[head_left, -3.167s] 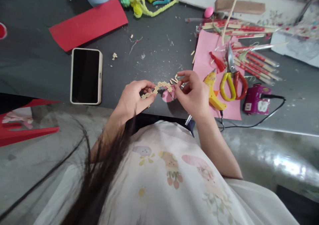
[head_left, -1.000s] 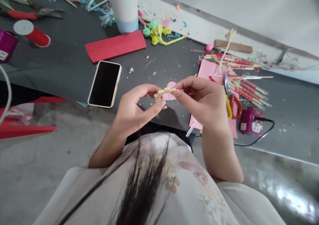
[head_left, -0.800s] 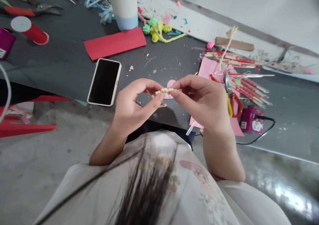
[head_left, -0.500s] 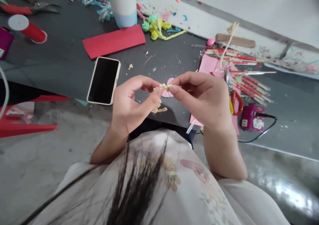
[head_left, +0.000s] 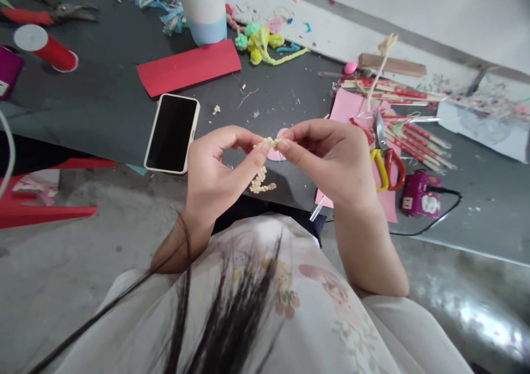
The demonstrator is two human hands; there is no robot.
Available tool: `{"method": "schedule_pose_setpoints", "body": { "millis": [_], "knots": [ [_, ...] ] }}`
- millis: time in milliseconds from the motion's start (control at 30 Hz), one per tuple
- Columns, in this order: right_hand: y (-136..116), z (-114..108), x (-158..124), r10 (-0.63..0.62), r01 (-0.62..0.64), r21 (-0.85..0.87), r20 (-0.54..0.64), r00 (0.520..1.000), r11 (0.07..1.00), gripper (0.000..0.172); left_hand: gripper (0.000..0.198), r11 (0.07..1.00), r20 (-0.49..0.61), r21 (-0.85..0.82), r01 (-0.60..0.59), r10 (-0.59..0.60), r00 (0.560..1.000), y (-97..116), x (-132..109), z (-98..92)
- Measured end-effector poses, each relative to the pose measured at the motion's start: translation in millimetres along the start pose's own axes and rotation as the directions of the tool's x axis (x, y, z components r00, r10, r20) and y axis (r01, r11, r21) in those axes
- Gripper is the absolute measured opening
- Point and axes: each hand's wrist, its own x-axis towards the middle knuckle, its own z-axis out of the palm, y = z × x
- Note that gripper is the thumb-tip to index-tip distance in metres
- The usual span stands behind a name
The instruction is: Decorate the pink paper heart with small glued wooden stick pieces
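Observation:
My left hand (head_left: 226,169) pinches a cream-coloured knobbly braided strip (head_left: 260,180) between thumb and forefinger. The strip's tail hangs curled below the left thumb. Thumb and forefinger of my right hand (head_left: 331,156) are closed on the same strip's upper end, close to the left fingertips. Behind the fingertips, a pink rounded piece (head_left: 275,154) lies on the dark table (head_left: 290,189), partly hidden. Just left of my left hand rests a phone (head_left: 171,133) with a dark screen. Scissors (head_left: 387,167) with red and yellow handles lie beside my right hand on pink paper (head_left: 345,106).
Red paper (head_left: 188,67), a white and blue cup-like container (head_left: 202,9), and yellow yarn pieces (head_left: 260,45) lie toward the back. A red spool (head_left: 49,48) and pliers (head_left: 53,14) are at left. Wrapped sticks (head_left: 418,142) and a corded purple box (head_left: 421,194) lie at right.
My right hand has shifted slightly left, uncovering more of the scissors' yellow handle. Both hands keep their pinch on the strip, whose hanging tail has moved slightly.

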Motion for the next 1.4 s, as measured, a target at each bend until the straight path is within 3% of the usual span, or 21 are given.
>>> {"method": "schedule_pose_setpoints", "body": {
  "millis": [200,433,600,867,1133,1400],
  "knots": [
    [-3,-5,-3,0.030,-0.030,0.019,0.002,1.000,0.999,0.018,0.012,0.990,0.007,-0.094,0.104,-0.104,0.995,-9,4,1.6],
    [-3,-3,-7,-0.112,0.105,-0.099,-0.067,0.991,0.989,0.018,0.016,0.966,0.040,-0.139,0.216,-0.212,0.976,-10,7,2.0],
    [-2,-1,-8,-0.145,0.130,-0.179,-0.075,0.987,0.975,0.014,0.015,0.961,0.060,-0.152,0.230,-0.223,0.973,-8,7,2.4],
    [0,0,-8,-0.171,0.148,-0.205,-0.100,0.980,0.968,0.009,0.018,0.974,0.058,-0.075,0.214,-0.210,0.976,-8,7,4.0],
    [1,-1,-7,-0.177,0.162,-0.183,-0.071,0.982,0.970,0.007,0.015,0.971,0.074,-0.121,0.205,-0.197,0.978,-8,8,3.5],
    [3,-9,-7,-0.174,0.161,-0.192,-0.052,0.983,0.968,0.017,0.017,0.971,0.054,-0.085,0.223,-0.219,0.974,-12,13,4.1]
  ]
}}
